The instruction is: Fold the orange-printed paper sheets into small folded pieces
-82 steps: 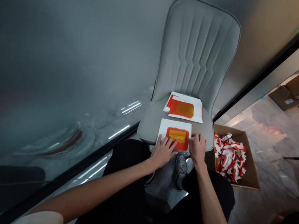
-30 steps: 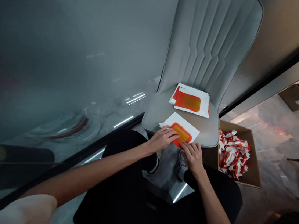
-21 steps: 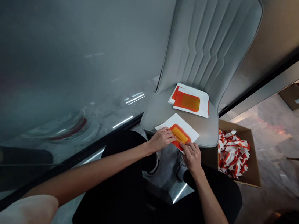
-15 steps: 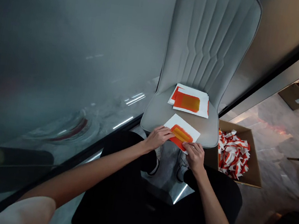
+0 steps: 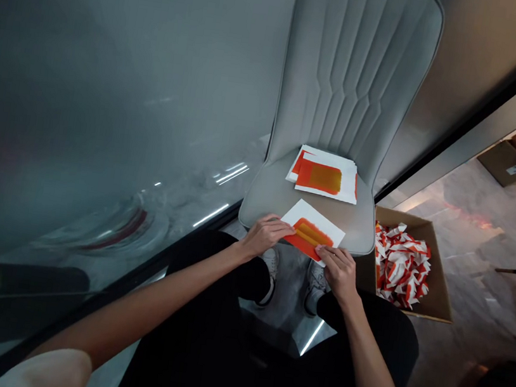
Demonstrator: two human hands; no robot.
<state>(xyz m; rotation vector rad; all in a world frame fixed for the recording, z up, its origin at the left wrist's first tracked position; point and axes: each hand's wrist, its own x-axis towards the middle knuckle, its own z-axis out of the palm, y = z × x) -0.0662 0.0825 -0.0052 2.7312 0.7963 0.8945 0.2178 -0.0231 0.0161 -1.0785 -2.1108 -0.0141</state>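
Observation:
A sheet of white paper (image 5: pixel 311 232) painted with orange and a yellow-ochre band is tilted over the front edge of the chair seat. My left hand (image 5: pixel 267 234) pinches its left edge between thumb and fingers. At the lower right corner, my right hand (image 5: pixel 340 266) grips the same sheet, fingers curled over it. Just behind, a small stack of similar painted sheets (image 5: pixel 327 176) lies on the seat, the top one orange with an ochre block.
The grey padded chair (image 5: pixel 353 59) faces me. To its right on the floor stands an open cardboard box (image 5: pixel 440 283) of crumpled orange-and-white paper pieces (image 5: pixel 404 265). More cardboard boxes (image 5: pixel 507 163) lie farther right. A glossy dark wall panel (image 5: pixel 135 74) runs along the left.
My left hand has shifted slightly left and outward along the sheet's edge. The right hand still holds its corner. The whole view has moved a little.

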